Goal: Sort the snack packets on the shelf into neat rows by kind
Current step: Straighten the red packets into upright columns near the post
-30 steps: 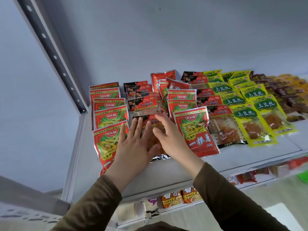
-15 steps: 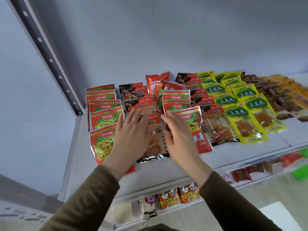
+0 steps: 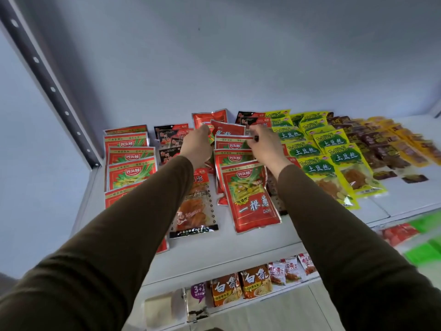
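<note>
1. On the far left of the white shelf (image 3: 238, 244), a row of red-and-green packets (image 3: 130, 161) lies overlapped front to back, looking tidy.
2. Just beside it runs a row of black-and-red packets (image 3: 170, 139), its clear-windowed front packet (image 3: 194, 211) partly under the left sleeve.
3. The left hand (image 3: 196, 145) reaches to the back of the shelf, fingers curled at the left edge of a crooked red packet (image 3: 228, 129); whether they pinch it, I cannot tell.
4. The right hand (image 3: 263, 145) pinches the top edge of a red-and-green packet (image 3: 232, 143) in the middle row.
5. To the right lie yellow-green packets (image 3: 317, 161), then brown packets (image 3: 381, 149).
6. I judge these packets light, thin and glossy, apt to slide and bend; the flat sealed edges or corners give the surest hold.
</note>
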